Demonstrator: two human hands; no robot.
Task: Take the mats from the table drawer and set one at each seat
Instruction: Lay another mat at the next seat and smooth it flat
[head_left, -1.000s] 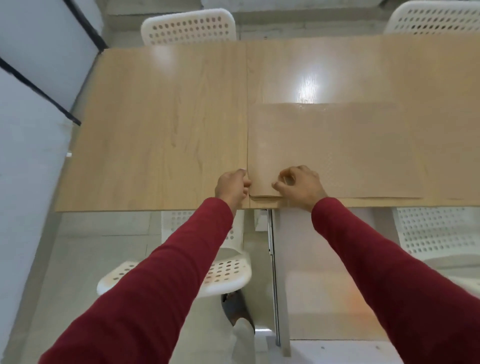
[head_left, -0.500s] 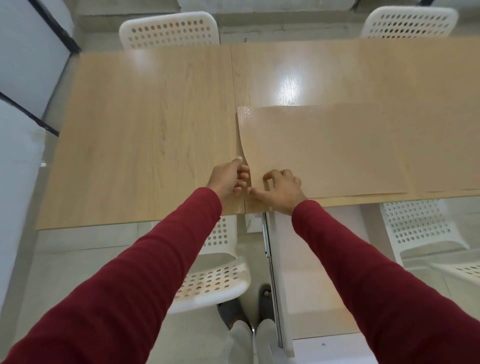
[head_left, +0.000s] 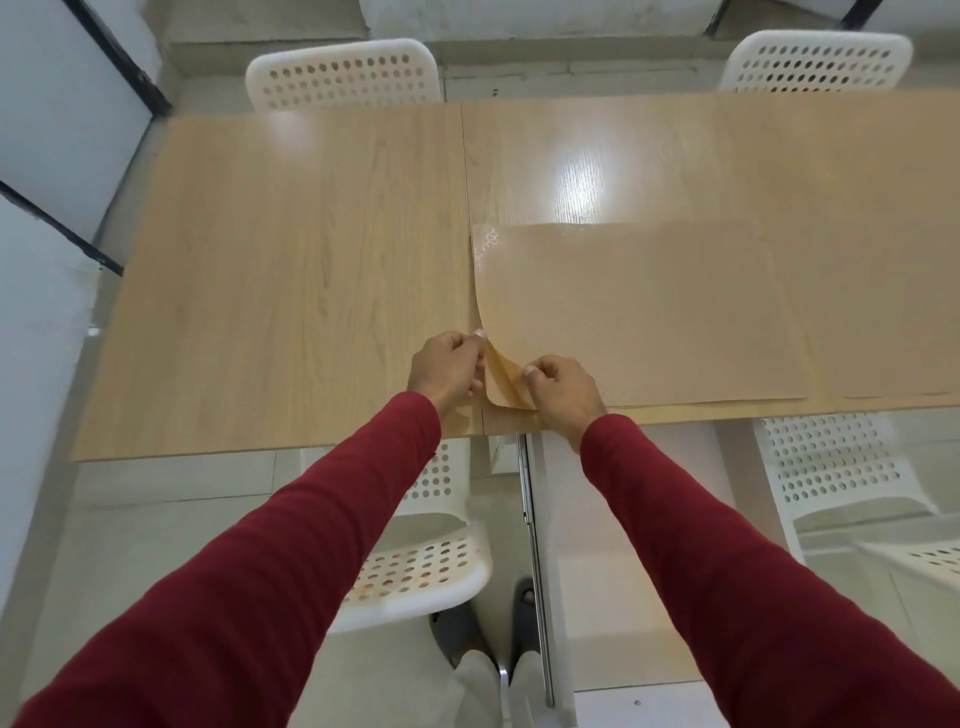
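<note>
A stack of thin tan mats (head_left: 649, 322) lies on the right half of the wooden table (head_left: 291, 291), near its front edge. My left hand (head_left: 449, 371) pinches the near-left corner of the top mat and has peeled it up, so the left edge curls off the stack. My right hand (head_left: 563, 389) presses its fingertips on the corner of the mats underneath. Another tan mat (head_left: 883, 332) lies flat further right, partly cut off by the frame.
White perforated chairs stand at the far side (head_left: 345, 73) (head_left: 815, 60) and at the near side, one (head_left: 415, 561) below my left arm and one (head_left: 836, 478) at the right. A white wall with black strips (head_left: 47, 156) borders the table's left end.
The top mat's near-left corner has lifted away from the stack between my hands, and its left edge now curls upward. Both hands stay at that corner.
</note>
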